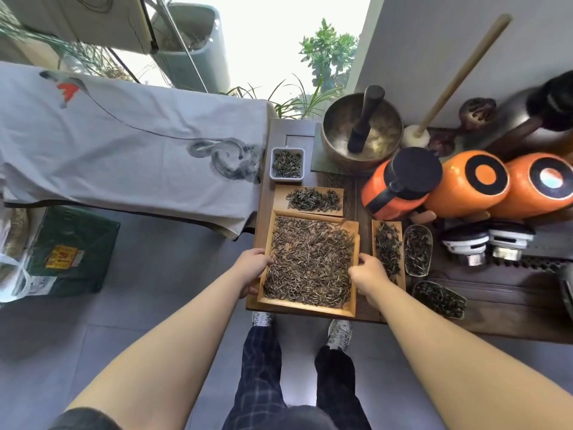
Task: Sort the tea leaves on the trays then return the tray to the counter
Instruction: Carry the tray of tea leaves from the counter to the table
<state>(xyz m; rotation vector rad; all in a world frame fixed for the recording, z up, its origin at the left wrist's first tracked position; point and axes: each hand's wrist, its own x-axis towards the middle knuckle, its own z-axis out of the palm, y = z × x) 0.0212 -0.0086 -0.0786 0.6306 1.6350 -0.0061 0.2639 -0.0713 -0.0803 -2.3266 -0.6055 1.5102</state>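
While the left hand [252,268] and right hand [367,273] curl their fingers over opposite rims of the bamboo tray [353,226] at frame centre, its loose tea leaves [310,262] look light and spillable, so a level, two-sided hold suits it.

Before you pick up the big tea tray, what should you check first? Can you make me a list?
1. Left hand grips the left rim of the big wooden tray: ok.
2. Right hand holds the right rim: ok, its fingers curl over the edge.
3. Tray level: cannot tell; it seems to lie flat on the dark wooden counter.
4. Tea leaves all inside the rim: ok, none visibly spilling.
5. Room on the right: not ok, the narrow tray of leaves sits right beside the right hand and could get bumped.
6. Room behind: tight, the small wooden tray sits against the far rim.
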